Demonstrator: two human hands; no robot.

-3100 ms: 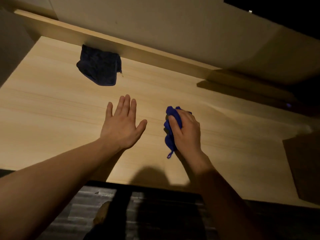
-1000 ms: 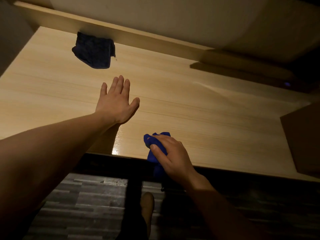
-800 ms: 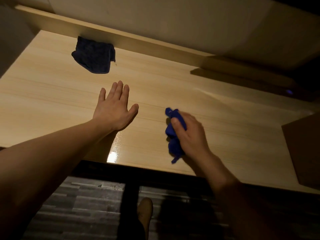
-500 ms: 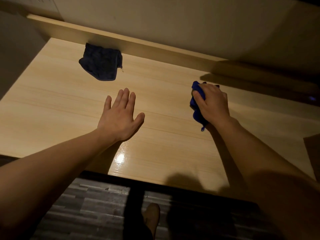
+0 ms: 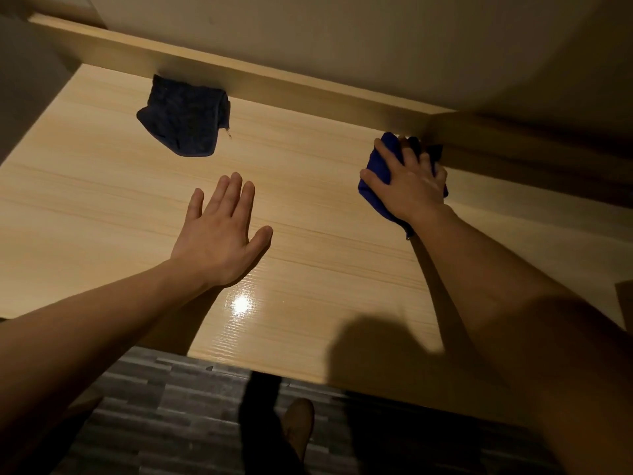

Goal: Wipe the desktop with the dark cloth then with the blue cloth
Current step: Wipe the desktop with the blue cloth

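Blue cloth (image 5: 378, 173) bunched, perhaps folded, under right hand (image 5: 409, 186)

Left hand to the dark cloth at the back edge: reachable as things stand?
Probably yes. The left hand lies flat and empty on the desktop, and only bare wood separates it from the dark cloth. The right hand, pressing the blue cloth, is well off to the side.

I see a pale yellow-tan desktop (image 5: 102, 207) with fine darker grain lines running across it. On the desktop lies a navy, nearly black cloth (image 5: 183, 123); right of it, a bright royal-blue cloth (image 5: 378, 174). Below the desktop, the floor (image 5: 164, 406) shows grey planks in lighter and darker streaks.
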